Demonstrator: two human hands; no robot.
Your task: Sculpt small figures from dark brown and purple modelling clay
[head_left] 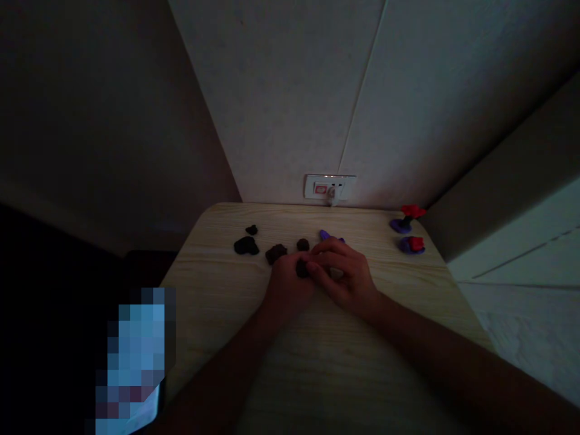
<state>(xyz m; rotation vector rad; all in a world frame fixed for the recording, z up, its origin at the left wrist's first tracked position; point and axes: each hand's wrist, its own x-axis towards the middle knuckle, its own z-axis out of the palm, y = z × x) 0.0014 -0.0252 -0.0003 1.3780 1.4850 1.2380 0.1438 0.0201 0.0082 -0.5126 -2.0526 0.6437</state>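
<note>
My left hand [290,281] is closed around a dark brown lump of modelling clay [302,269], which shows at the top of its fist. The curled fingers of my right hand [347,275] press against the same lump from the right, with thumb and fingertips on it. Just beyond my hands lie a larger brown clay piece [276,254] and a small brown clay ball [303,244]. A purple clay piece [324,235] is partly hidden behind my right fingers. The undersides of both hands are out of sight.
On the light wooden table [217,278], two black clay pieces [246,245] lie at left. At the right edge stand two red-and-purple clay figures [411,244]. Behind is a wall socket [330,187] with a plug. A lit screen [142,417], mostly pixelated, is at lower left.
</note>
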